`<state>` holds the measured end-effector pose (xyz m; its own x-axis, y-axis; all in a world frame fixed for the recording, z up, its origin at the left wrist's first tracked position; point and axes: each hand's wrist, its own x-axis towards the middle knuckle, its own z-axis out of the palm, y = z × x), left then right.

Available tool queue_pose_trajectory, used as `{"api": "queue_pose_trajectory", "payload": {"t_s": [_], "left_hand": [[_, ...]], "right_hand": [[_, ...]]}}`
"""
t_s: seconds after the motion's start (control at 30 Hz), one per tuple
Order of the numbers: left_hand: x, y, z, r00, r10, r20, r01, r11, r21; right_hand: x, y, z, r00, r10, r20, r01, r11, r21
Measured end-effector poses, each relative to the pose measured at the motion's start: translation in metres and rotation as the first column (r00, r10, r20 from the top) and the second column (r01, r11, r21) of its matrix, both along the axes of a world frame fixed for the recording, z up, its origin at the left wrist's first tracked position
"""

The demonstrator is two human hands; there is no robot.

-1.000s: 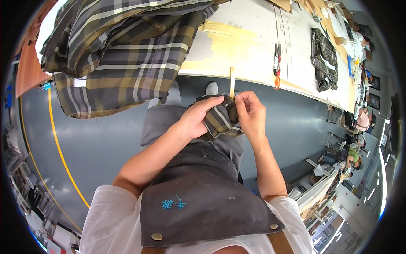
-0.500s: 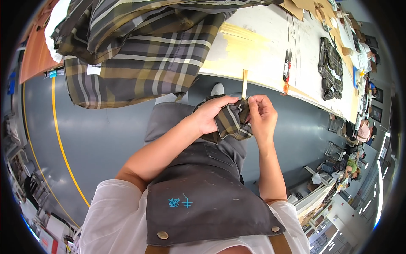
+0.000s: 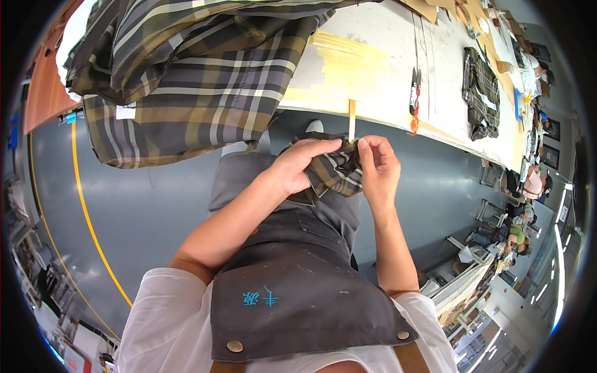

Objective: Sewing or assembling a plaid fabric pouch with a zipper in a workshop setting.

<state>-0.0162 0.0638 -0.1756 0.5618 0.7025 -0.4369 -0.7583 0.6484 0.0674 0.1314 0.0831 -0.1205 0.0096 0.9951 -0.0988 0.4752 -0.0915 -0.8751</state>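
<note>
1. Find the plaid piece [image 3: 336, 177] bunched and folded above the lap, just beyond the table's near edge, with its upper side at the tip of the pale stick [image 3: 352, 118].
2. For careful handling at that tip, pinch close to the fold, ease the cloth a little at a time, and avoid a hard tug; probably thin and prone to creasing or slipping.
3. Better, too, to steady the bulk on one side and leave the fine adjusting to the other, with both sides level with the stick.
4. Note the cloth between the hands: gripped on its left by the left hand [image 3: 297, 164], thumb on top, fingers mostly hidden beneath; nipped at its upper right by the right hand [image 3: 380, 164], between thumb and fingertips.
5. See both hands clamped on the cloth, near each other but not touching. Cannot tell whether the stick goes inside it.
6. Farther out, see the table [image 3: 376, 78], a large plaid heap [image 3: 205, 93] hanging over its edge on the left, and red-and-black snips [image 3: 415, 93] on the right.
</note>
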Motion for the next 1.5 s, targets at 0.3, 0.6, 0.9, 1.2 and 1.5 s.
{"api": "queue_pose_trajectory", "payload": {"t_s": [0.3, 0.6, 0.9, 1.2, 1.5], "left_hand": [[-0.001, 0.009, 0.002, 0.999, -0.052, 0.008, 0.053, 0.998, -0.022], [0.001, 0.016, -0.014, 0.999, -0.043, 0.006, 0.044, 0.998, -0.042], [0.001, 0.014, -0.006, 0.999, -0.028, 0.016, 0.028, 0.999, -0.015], [0.006, 0.002, -0.008, 0.999, 0.042, -0.016, -0.043, 0.998, -0.036], [0.01, -0.002, -0.007, 0.996, 0.084, -0.006, -0.085, 0.995, -0.051]], "right_hand": [[0.007, -0.005, 0.013, 0.994, 0.078, -0.074, -0.087, 0.987, -0.137], [-0.004, 0.003, 0.012, 0.998, 0.066, 0.006, -0.064, 0.982, -0.176], [-0.005, 0.007, 0.01, 0.999, 0.049, -0.019, -0.052, 0.985, -0.165], [0.002, 0.001, 0.008, 0.998, 0.02, -0.058, -0.033, 0.973, -0.227], [-0.002, 0.0, 0.005, 0.998, -0.012, -0.069, 0.0, 0.986, -0.168]]}}
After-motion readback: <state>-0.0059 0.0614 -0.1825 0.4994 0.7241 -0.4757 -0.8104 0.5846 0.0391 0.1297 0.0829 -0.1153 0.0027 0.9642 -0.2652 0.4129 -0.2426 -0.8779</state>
